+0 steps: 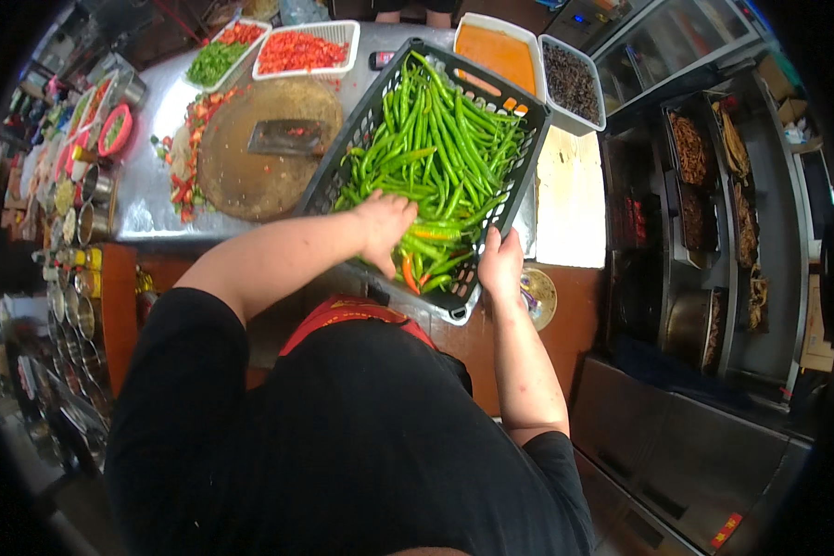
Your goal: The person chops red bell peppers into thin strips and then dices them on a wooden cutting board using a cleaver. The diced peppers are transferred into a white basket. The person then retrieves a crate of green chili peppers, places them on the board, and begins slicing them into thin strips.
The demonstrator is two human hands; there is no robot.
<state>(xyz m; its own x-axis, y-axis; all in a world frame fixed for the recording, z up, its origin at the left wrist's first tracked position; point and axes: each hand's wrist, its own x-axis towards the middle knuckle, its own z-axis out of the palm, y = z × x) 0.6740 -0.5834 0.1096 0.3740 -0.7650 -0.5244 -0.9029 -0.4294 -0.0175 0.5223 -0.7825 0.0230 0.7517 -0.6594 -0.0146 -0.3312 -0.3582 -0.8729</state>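
A black plastic crate (pixel 543 132) full of long green chili peppers (pixel 431 132) sits tilted across the metal table in front of me, its near corner over the table's edge. My right hand (pixel 502 264) grips the crate's near right side. My left hand (pixel 388 226) lies on the peppers near the crate's left side, fingers spread; whether it pinches any is hidden. A few red and orange peppers (pixel 410 273) lie in the near corner. Left of the crate, a cleaver (pixel 286 137) rests on a round wooden chopping block (pixel 250 184), with chopped pepper scraps (pixel 185 187) along the block's left edge.
White baskets of chopped red pepper (pixel 302 53) and green pepper (pixel 215 62) stand at the back left. Behind the crate are a tub of orange sauce (pixel 497 55) and a tub of dark food pieces (pixel 570 83). A white board (pixel 570 201) lies right; a bin (pixel 541 299) stands below.
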